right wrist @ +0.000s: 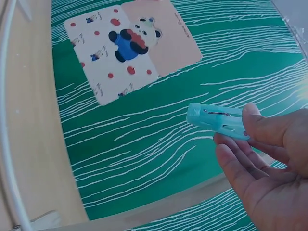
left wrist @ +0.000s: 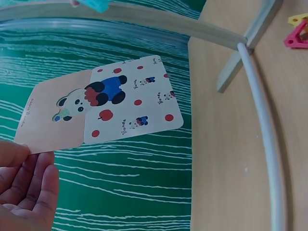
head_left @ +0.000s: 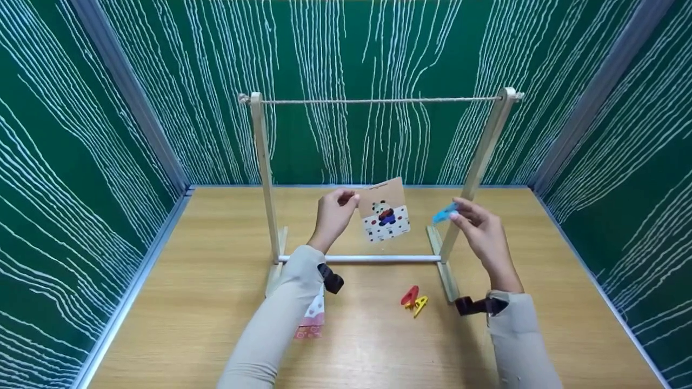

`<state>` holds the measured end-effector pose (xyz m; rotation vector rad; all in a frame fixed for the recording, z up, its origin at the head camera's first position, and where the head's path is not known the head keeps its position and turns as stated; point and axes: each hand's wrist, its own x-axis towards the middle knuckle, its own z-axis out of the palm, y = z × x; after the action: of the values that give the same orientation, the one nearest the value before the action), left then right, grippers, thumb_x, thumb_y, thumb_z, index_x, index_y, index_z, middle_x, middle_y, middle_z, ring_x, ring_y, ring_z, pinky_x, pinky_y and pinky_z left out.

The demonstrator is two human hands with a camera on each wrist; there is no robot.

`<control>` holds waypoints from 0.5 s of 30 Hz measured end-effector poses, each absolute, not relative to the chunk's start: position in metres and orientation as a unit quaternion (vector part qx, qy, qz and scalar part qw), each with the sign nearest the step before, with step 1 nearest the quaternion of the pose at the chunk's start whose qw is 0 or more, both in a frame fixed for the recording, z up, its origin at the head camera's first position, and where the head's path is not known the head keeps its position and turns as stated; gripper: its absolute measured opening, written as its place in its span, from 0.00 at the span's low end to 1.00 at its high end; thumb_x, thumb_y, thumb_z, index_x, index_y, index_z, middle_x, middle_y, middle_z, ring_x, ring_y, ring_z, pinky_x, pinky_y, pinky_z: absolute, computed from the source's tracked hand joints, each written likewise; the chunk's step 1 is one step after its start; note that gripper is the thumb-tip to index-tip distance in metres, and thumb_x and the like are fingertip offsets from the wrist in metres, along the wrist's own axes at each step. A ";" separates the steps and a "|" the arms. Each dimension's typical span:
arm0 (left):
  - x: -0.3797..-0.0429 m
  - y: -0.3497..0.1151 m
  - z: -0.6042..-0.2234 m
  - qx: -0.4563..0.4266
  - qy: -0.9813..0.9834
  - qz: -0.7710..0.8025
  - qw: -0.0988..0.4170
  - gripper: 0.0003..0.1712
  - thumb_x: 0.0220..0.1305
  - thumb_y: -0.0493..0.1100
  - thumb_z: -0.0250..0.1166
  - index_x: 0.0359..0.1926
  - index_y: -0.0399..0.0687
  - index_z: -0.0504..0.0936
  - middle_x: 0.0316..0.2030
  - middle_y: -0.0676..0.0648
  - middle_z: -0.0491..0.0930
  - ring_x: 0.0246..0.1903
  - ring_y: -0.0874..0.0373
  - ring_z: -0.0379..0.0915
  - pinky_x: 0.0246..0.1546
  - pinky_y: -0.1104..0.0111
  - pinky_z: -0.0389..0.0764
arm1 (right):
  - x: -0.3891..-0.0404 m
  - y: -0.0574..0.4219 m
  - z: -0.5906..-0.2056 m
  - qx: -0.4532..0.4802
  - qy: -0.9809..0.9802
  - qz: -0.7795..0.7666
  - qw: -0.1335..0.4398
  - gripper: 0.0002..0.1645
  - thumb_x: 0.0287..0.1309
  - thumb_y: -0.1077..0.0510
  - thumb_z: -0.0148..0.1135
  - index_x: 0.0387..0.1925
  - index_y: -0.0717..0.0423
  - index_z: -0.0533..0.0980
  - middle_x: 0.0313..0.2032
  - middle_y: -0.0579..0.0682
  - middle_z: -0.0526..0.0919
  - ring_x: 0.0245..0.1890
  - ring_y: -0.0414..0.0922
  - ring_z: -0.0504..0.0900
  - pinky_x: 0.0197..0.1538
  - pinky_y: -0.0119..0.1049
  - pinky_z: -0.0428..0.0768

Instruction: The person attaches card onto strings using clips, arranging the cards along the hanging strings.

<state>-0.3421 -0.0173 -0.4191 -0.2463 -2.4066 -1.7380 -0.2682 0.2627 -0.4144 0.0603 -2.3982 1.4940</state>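
My left hand (head_left: 336,216) pinches a panda card (head_left: 385,212) by its upper left corner, between thumb and fingers. The card is half peach, half white with red dots, and hangs in the air inside the wooden frame's outline. In the left wrist view the panda card (left wrist: 106,103) shows its printed side. To the right, my right hand (head_left: 484,232) pinches a light blue clothespin (head_left: 444,213) near the frame's right post. The right wrist view shows thumb and fingers at one end of the clothespin (right wrist: 216,118), its other end pointing toward the card.
A rope (head_left: 378,100) is strung between the tops of two wooden posts (head_left: 265,173), joined low down by a white rod (head_left: 384,259). A red clothespin (head_left: 410,295) and a yellow one (head_left: 420,306) lie on the table. Patterned cards (head_left: 310,330) lie partly under the left forearm.
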 end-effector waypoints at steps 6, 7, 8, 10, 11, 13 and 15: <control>-0.348 -0.008 -0.405 -0.105 -0.803 -0.580 0.088 0.11 0.68 0.41 0.59 0.46 0.41 0.82 0.41 0.45 0.83 0.40 0.57 0.78 0.43 0.72 0.81 | -0.275 0.259 -0.398 0.050 -0.818 0.532 0.214 0.21 0.62 0.61 0.61 0.56 0.62 0.76 0.48 0.59 0.81 0.39 0.24 0.79 0.44 0.16 0.76; -0.349 -0.007 -0.402 -0.107 -0.802 -0.580 0.090 0.10 0.68 0.40 0.59 0.46 0.42 0.82 0.41 0.45 0.83 0.40 0.57 0.78 0.43 0.72 0.81 | -0.276 0.258 -0.396 0.055 -0.815 0.533 0.222 0.21 0.61 0.61 0.61 0.55 0.63 0.77 0.47 0.57 0.81 0.39 0.25 0.79 0.43 0.17 0.76; -0.350 -0.005 -0.400 -0.110 -0.801 -0.581 0.091 0.10 0.68 0.40 0.59 0.46 0.42 0.82 0.41 0.45 0.83 0.40 0.57 0.77 0.42 0.72 0.81 | -0.278 0.258 -0.394 0.058 -0.812 0.534 0.228 0.21 0.61 0.62 0.62 0.55 0.64 0.77 0.45 0.55 0.80 0.40 0.25 0.80 0.43 0.17 0.76; -0.351 -0.002 -0.396 -0.113 -0.800 -0.583 0.091 0.10 0.68 0.40 0.59 0.46 0.43 0.82 0.40 0.46 0.82 0.39 0.58 0.77 0.42 0.73 0.81 | -0.279 0.256 -0.389 0.062 -0.810 0.532 0.239 0.20 0.60 0.62 0.62 0.54 0.65 0.77 0.43 0.50 0.80 0.40 0.26 0.80 0.43 0.17 0.76; -0.352 -0.001 -0.393 -0.114 -0.799 -0.584 0.090 0.10 0.68 0.41 0.59 0.46 0.43 0.82 0.41 0.46 0.82 0.40 0.58 0.77 0.42 0.73 0.81 | -0.280 0.256 -0.386 0.062 -0.808 0.533 0.242 0.20 0.60 0.62 0.62 0.54 0.65 0.77 0.43 0.48 0.79 0.41 0.26 0.80 0.44 0.17 0.76; -0.352 0.002 -0.389 -0.117 -0.797 -0.586 0.091 0.10 0.68 0.41 0.59 0.47 0.44 0.82 0.40 0.46 0.82 0.39 0.58 0.76 0.43 0.73 0.80 | -0.281 0.255 -0.380 0.063 -0.803 0.538 0.249 0.20 0.60 0.62 0.62 0.54 0.64 0.78 0.42 0.44 0.79 0.41 0.27 0.81 0.45 0.17 0.77; -0.352 0.005 -0.384 -0.121 -0.795 -0.587 0.094 0.10 0.68 0.41 0.59 0.47 0.44 0.82 0.41 0.47 0.82 0.40 0.59 0.76 0.43 0.73 0.80 | -0.281 0.254 -0.373 0.065 -0.796 0.545 0.255 0.19 0.60 0.62 0.62 0.53 0.63 0.78 0.40 0.41 0.78 0.41 0.28 0.81 0.46 0.18 0.77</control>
<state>-0.3518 0.0050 -0.3839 -0.3584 -2.3589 -1.7421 -0.2813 0.2540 -0.3731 0.1768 -2.1622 1.4785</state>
